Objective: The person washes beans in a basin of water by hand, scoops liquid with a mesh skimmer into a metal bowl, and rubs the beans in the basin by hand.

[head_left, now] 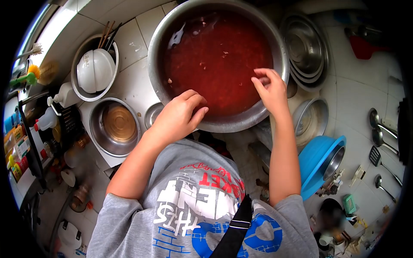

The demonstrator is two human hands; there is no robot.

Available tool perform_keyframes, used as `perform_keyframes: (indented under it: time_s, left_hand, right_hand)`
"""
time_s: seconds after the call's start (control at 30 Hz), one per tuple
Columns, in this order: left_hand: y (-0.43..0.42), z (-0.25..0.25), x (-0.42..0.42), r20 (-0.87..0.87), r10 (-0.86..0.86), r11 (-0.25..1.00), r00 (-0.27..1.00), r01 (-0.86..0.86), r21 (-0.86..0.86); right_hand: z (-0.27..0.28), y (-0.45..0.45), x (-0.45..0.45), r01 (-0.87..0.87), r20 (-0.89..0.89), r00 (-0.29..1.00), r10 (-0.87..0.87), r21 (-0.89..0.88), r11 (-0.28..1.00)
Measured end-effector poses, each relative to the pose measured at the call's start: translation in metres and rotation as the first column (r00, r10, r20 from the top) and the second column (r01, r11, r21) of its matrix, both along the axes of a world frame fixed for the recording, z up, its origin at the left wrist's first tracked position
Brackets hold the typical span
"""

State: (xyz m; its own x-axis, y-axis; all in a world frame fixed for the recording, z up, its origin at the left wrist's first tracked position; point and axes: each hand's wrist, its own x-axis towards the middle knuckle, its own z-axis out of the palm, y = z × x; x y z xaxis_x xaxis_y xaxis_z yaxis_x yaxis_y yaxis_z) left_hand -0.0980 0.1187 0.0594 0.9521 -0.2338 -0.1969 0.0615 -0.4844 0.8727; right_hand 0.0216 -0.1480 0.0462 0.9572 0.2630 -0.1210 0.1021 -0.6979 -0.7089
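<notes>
left hand (183, 112) and right hand (273, 90) over large metal basin (232, 124) of red liquid (215, 60); both moderately wide, thumbs apart from curled fingers.

Under and before the left hand (186, 111) and right hand (270, 89) stands a basin (153, 69) with liquid (219, 56) inside. Left of the first is a single bowl (97, 129); right of the second, stacked bowls (301, 53).

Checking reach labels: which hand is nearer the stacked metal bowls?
Right. The right hand is over the right side of the large basin, just across its rim from the stacked metal bowls; the left hand is at the basin's near-left rim, farther off.
</notes>
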Motion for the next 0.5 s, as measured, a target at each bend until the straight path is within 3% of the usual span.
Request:
perform_keyframes:
  time_s: [0.23, 0.3, 0.37, 0.43, 0.5]
  left_hand:
    - [0.000, -0.006, 0.005, 0.050, -0.023, 0.998, 0.998, 0.020, 0.058]
    - [0.003, -0.009, 0.023, 0.154, 0.045, 0.987, 0.987, -0.068, 0.144]
    - [0.010, -0.027, 0.050, 0.203, 0.177, 0.972, 0.963, -0.203, 0.116]
    - [0.014, -0.044, 0.085, 0.213, 0.339, 0.932, 0.916, -0.358, 0.056]
    - [0.018, -0.061, 0.124, 0.239, 0.421, 0.881, 0.875, -0.457, 0.123]
  right_hand:
    - [-0.026, 0.024, 0.044, 0.023, 0.183, 0.983, 0.006, -0.154, 0.988]
    - [-0.034, 0.018, 0.054, 0.064, 0.195, 0.980, -0.033, -0.157, 0.986]
    - [-0.049, 0.013, 0.068, 0.086, 0.197, 0.979, -0.057, -0.142, 0.986]
    - [-0.045, 0.025, 0.075, 0.100, 0.031, 0.995, -0.100, 0.007, 0.995]
    - [-0.042, 0.042, 0.081, 0.091, -0.075, 0.994, -0.084, 0.090, 0.992]
